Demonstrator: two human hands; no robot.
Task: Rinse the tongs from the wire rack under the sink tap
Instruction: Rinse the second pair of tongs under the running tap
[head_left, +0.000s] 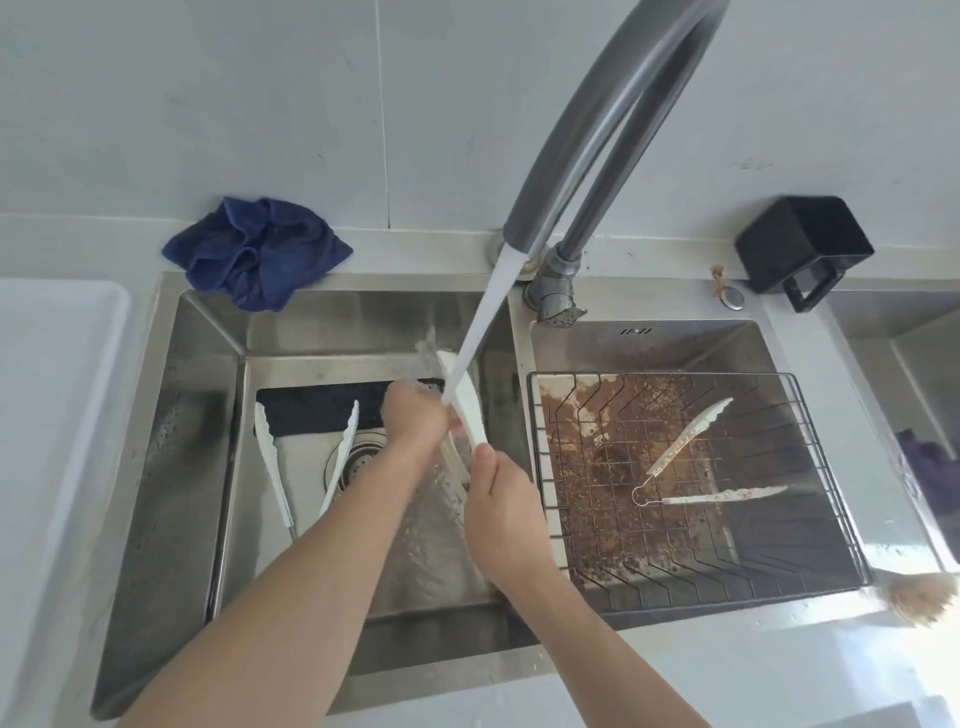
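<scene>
Right hand (498, 499) pinches white tongs (470, 410) under tap (524, 244) stream; left hand (415, 418) grips tongs higher.

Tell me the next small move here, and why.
Probably turn the held tongs under the water stream. Both hands, left and right, grip them; only the upper arm meets the water. Dirty tongs wait on the rack.

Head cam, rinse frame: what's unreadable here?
- White plastic tongs under the stream: lower half hidden behind both hands and blurred by splashing water.
- Left hand: its grip on the tongs is turned away from the camera.
- Right hand: fingers hidden behind its own back.
- Grey curved tap: arch cut off by the top edge.
- Tan bristly thing: washed out by glare.
</scene>
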